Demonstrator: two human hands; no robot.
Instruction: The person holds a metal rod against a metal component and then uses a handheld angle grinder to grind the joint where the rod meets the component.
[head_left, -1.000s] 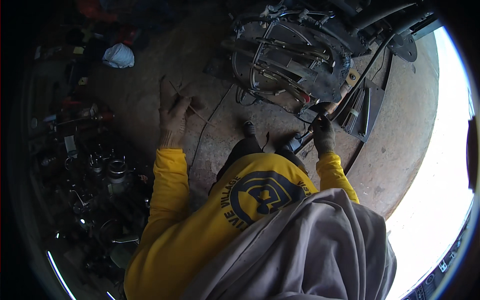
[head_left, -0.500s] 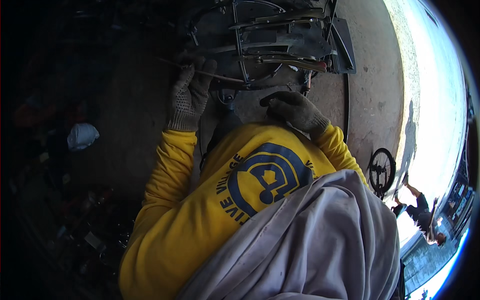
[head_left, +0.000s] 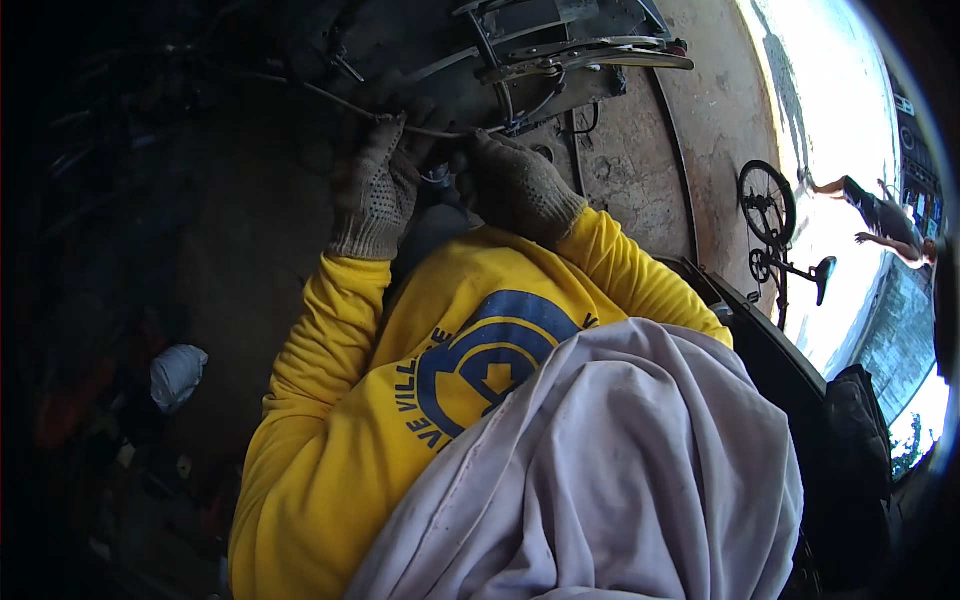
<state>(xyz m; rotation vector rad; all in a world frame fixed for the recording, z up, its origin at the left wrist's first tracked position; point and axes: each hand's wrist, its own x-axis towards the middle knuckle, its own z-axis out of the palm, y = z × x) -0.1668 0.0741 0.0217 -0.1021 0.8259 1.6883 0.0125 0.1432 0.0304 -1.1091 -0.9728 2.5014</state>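
Both of my hands wear knitted grey-brown work gloves. My left hand (head_left: 380, 190) is closed on a thin metal rod (head_left: 335, 100), which runs from the dark upper left toward the right. Beside it my right hand (head_left: 525, 190) has its fingertips together at the rod's right-hand part, just below a metal frame (head_left: 487, 55); its fingers are partly in shadow. The frame has a straight crossbar and curved bars. Long flat metal pieces (head_left: 580, 58) lie across it, on a dark work surface. The rod's far left part fades into the dark.
A long dark bar (head_left: 675, 150) lies along the floor on the right. Beyond it are a bicycle (head_left: 768, 215) and a person (head_left: 890, 222) in the bright outdoor area. A whitish bundle (head_left: 178, 378) sits at the left among dim clutter.
My right hand has come up and left from near my body to the rod beside my left hand. The view has shifted, with the frame now higher and more bicycle showing.
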